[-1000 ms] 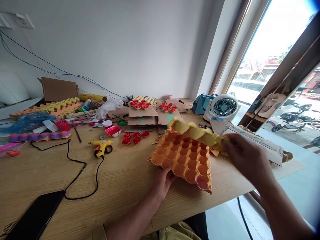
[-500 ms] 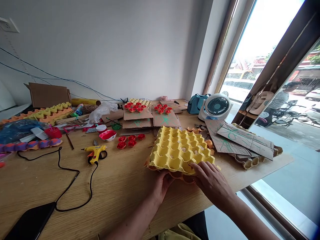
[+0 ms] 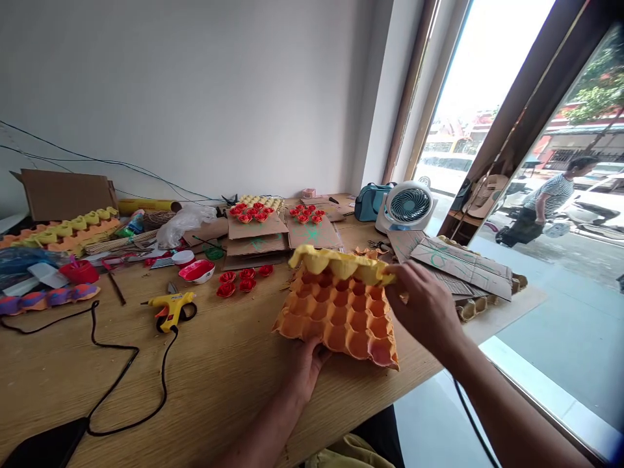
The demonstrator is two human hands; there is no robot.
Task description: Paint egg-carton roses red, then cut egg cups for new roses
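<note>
My right hand (image 3: 423, 305) grips the near right corner of a yellow egg tray (image 3: 336, 265), which is lifted and tilted so mostly its near edge shows. Below it lies an orange egg tray (image 3: 336, 318) with a pinkish cup at its near right corner. My left hand (image 3: 308, 365) holds the near edge of the orange tray, thumb on top and the other fingers partly hidden underneath. Several red paper flowers (image 3: 247, 285) sit on the table to the left of the trays.
A yellow glue gun (image 3: 170, 309) with a black cord lies on the left, near a bowl of red paint (image 3: 197, 271). Cardboard pieces with red flowers (image 3: 258, 244) stand behind. A white fan (image 3: 408, 205) and stacked cardboard (image 3: 463, 268) are on the right. Outside, a person (image 3: 548, 201) walks.
My right hand has raised the yellow tray off the orange one, uncovering its cups. My left hand stays at the near edge. The view has shifted slightly right.
</note>
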